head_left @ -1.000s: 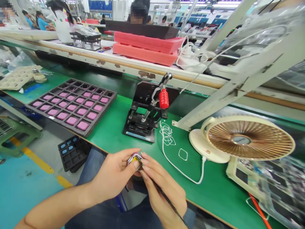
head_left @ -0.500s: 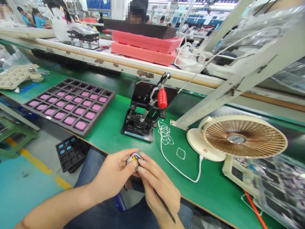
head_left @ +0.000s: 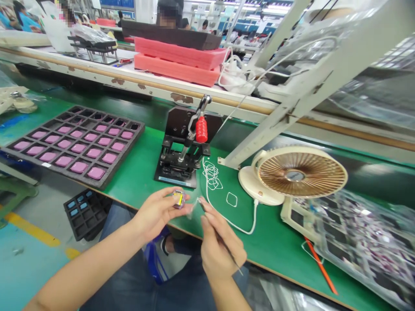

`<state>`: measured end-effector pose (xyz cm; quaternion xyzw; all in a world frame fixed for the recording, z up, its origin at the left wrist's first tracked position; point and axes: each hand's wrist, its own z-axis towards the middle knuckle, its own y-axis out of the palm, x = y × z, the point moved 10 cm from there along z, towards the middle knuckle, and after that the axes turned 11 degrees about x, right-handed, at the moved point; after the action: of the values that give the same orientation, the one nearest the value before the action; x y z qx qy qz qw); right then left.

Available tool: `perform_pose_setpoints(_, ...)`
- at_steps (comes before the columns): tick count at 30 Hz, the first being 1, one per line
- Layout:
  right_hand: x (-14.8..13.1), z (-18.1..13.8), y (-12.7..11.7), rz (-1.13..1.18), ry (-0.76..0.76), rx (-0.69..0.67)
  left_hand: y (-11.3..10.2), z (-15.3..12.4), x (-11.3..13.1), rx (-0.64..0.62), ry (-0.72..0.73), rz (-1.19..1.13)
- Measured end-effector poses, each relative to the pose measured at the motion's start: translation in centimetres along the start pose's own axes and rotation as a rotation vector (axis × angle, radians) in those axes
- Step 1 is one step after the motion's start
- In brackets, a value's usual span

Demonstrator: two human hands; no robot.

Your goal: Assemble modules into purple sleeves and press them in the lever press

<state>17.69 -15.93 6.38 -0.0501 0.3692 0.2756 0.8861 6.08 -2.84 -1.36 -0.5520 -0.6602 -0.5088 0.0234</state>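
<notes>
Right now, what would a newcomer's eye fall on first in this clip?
Probably the red handle on the black clamp fixture, standing mid-picture on the green bench. Then the pink pieces in the dark tray at left and the cream fan at right. In front, the left hand has a small yellow-faced piece in its grip; the right hand holds a thin tool.

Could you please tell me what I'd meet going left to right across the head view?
Dark tray with pink pieces, left hand holding yellow-faced part, right hand holding thin dark tool, cream fan.
</notes>
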Motion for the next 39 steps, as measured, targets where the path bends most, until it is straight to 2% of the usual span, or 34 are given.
perform_pose_setpoints(2,1.0,1.8,-1.4,-0.071,0.021,0.089,-0.4,0.9,-0.1,0.036,0.003,0.003)
perform_pose_setpoints(4,3.1,4.3,-2.3,-0.212,0.060,0.117,-0.9,1.4,-0.2,0.064,0.006,0.014)
perform_pose_setpoints(6,6.2,7.2,-2.2,-0.394,0.134,0.025,-1.3,1.6,-0.4,0.071,0.007,0.029)
perform_pose_setpoints(9,10.7,10.1,-1.2,-0.570,0.246,-0.207,-1.8,1.5,-0.6,0.073,-0.001,0.039)
perform_pose_setpoints(12,12.6,11.4,-1.0,-0.619,0.292,-0.296,-1.9,1.0,-0.9,0.052,-0.015,0.068)
perform_pose_setpoints(19,11.5,10.7,-2.3,-0.584,0.304,-0.277,-1.7,0.9,-0.3,-0.009,0.017,0.107)
perform_pose_setpoints(23,8.7,7.4,-4.7,-0.574,0.327,-0.267,-2.1,0.7,-0.3,-0.005,0.009,0.139)
perform_pose_setpoints(26,5.8,4.1,-7.1,-0.636,0.338,-0.328,-2.8,0.2,-0.5,0.041,0.004,0.244)
perform_pose_setpoints(29,3.8,2.2,-11.0,-0.753,0.338,-0.342,-3.3,0.4,-1.0,0.062,-0.011,0.332)
perform_pose_setpoints(32,2.9,3.7,-17.6,-0.932,0.312,-0.234,-3.7,0.7,-2.3,0.061,-0.074,0.367)
perform_pose_setpoints(36,4.2,11.1,-28.3,-1.249,0.296,-0.067,-4.3,0.4,-4.0,0.051,-0.189,0.349)
perform_pose_setpoints(39,7.7,17.3,-33.9,-1.435,0.361,-0.087,-4.5,0.2,-4.9,0.033,-0.253,0.287)
